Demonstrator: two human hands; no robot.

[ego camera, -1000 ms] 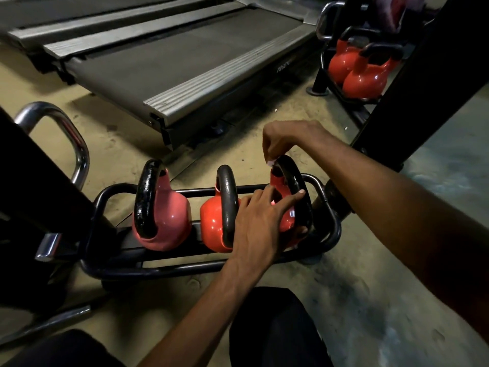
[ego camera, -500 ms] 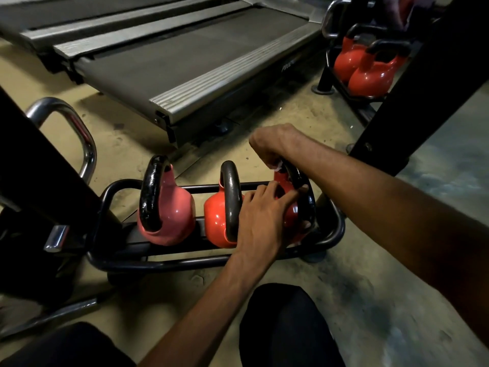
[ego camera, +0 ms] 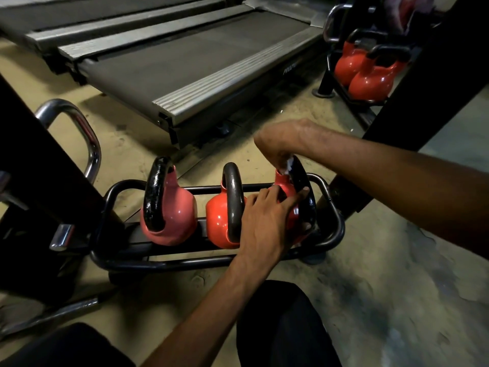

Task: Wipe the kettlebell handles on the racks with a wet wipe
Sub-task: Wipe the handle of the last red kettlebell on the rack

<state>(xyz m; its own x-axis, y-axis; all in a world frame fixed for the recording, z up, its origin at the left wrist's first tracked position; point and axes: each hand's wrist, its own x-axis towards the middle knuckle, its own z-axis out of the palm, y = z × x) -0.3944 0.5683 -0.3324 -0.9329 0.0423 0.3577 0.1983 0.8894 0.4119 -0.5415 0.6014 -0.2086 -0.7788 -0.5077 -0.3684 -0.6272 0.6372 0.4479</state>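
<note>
Your right hand (ego camera: 277, 140) pinches the white wet wipe (ego camera: 289, 165) atop the rightmost red kettlebell's (ego camera: 284, 181) glossy black handle (ego camera: 303, 181), near the tubular rack's (ego camera: 337, 221) rounded end; your left hand (ego camera: 264, 221) rests spread fingers on it

Dim warm indoor light, glossy highlights on the kettlebells (ego camera: 169, 215), dark shadowed edges, wide-angle bending, soft blur
</note>
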